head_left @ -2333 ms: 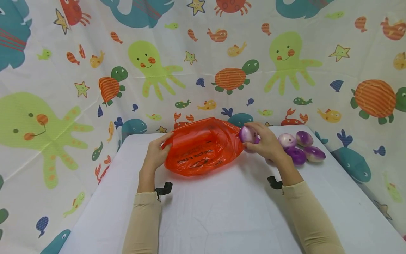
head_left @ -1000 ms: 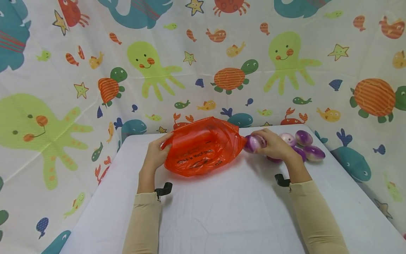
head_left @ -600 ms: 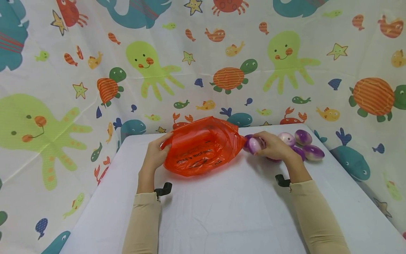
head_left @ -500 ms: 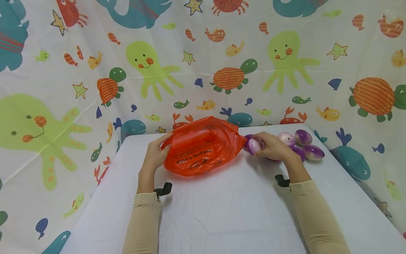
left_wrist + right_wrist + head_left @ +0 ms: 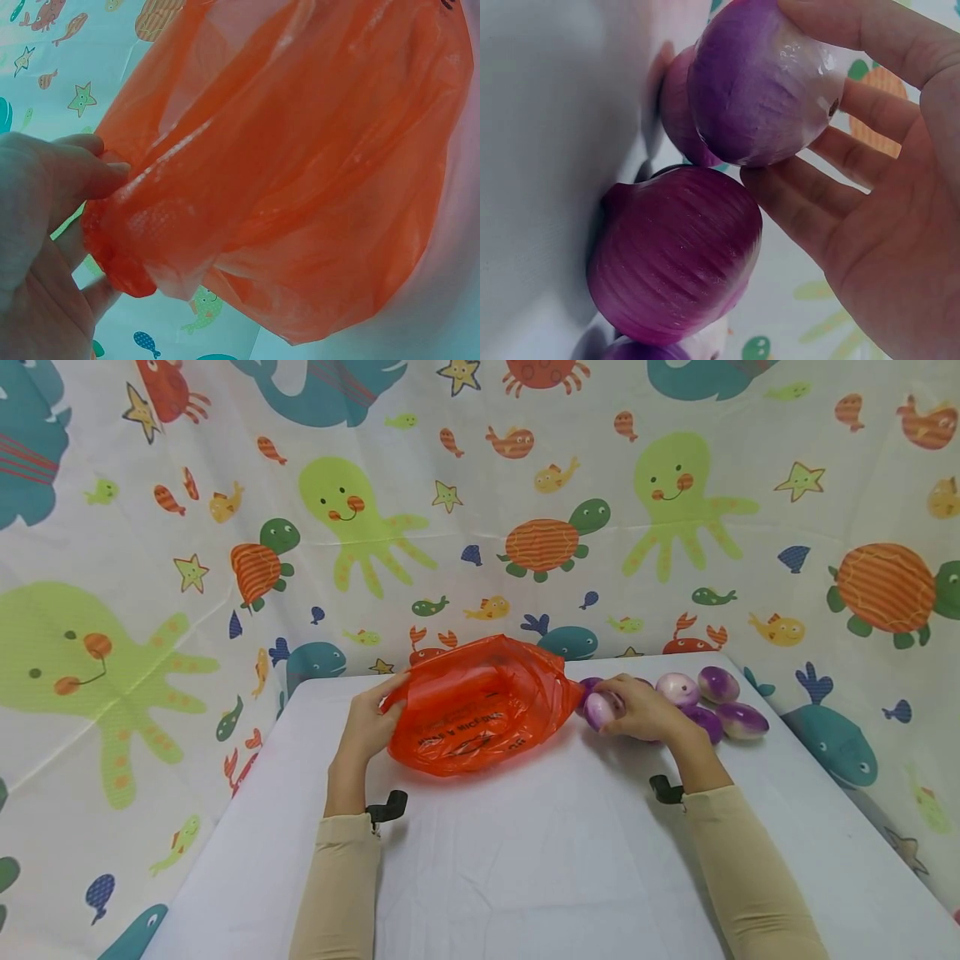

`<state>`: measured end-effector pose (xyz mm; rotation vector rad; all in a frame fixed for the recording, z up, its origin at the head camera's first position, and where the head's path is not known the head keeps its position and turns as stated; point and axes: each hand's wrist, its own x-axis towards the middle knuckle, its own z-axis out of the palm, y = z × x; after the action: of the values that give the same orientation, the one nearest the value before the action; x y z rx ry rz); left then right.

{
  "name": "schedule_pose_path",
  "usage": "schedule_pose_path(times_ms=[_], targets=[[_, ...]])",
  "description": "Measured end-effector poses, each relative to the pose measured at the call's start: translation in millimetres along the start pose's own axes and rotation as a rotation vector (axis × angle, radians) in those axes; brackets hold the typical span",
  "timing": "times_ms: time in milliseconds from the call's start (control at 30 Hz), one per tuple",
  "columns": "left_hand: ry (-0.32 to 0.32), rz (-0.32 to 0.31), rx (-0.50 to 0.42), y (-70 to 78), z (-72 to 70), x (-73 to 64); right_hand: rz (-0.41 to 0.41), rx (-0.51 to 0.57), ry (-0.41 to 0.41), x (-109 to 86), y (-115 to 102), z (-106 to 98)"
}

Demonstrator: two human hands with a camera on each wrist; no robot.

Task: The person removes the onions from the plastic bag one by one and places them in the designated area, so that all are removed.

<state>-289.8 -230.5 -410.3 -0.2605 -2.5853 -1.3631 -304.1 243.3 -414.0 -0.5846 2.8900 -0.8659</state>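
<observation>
My left hand pinches the edge of a crinkled, see-through red plastic bag with black print. The left wrist view shows thumb and fingers on the gathered film of the bag. To the bag's right, my right hand grips a shiny purple-and-white onion between thumb and fingertips. Seen from the right wrist, this onion partly covers a second purple onion behind it. A larger dark reddish-purple onion sits just below the fingertips; my hand mostly hides it in the head view.
Several more purple and white onions, among them a pale one and an elongated one, lie grouped right of my right hand. Everything rests on a white-covered table. A curtain printed with sea animals hangs behind it.
My right hand has moved a little right and down from the bag's right end, the onion in it now lower and turned. The left hand and bag stay almost still.
</observation>
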Motion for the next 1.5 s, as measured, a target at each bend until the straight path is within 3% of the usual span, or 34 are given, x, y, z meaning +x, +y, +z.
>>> schedule_pose_path(times_ms=[967, 1200, 1500], targets=[[0.008, 0.008, 0.005, 0.4, -1.4, 0.2, -0.033, -0.037, -0.038, 3.3, 3.1, 6.3], [0.014, 0.054, 0.041, 0.3, -2.0, 0.5, -0.021, -0.040, -0.043, 3.6, 0.4, 9.4], [0.010, 0.042, 0.042, -0.6, -1.9, 1.0, 0.011, -0.051, -0.067, 1.5, -4.9, 8.6]])
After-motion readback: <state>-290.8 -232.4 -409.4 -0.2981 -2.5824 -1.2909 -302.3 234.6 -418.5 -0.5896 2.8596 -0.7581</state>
